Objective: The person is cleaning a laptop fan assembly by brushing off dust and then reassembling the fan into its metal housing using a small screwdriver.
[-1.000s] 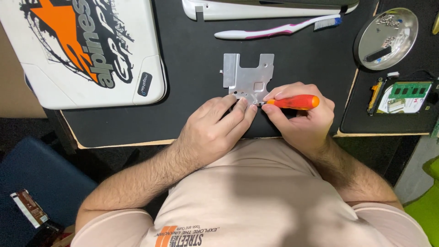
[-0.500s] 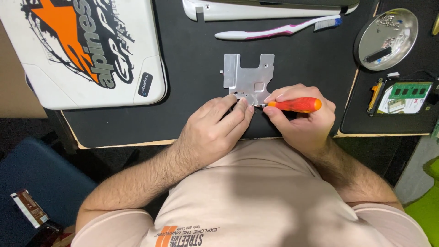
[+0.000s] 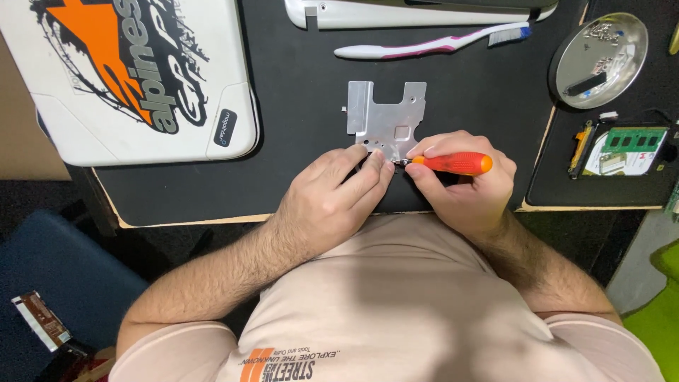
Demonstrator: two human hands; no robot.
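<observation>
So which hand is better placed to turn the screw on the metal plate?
Right, I think: the right hand holds the orange screwdriver, tip at the metal plate edge. The left hand only steadies the plate.

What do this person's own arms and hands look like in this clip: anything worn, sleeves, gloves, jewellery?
Both the left hand and the right hand are bare: no gloves, rings or watch visible. The forearms are uncovered and hairy. Short sleeves of a pale pinkish T-shirt begin near the shoulders; the shirt bears an orange and dark print on its front.
</observation>
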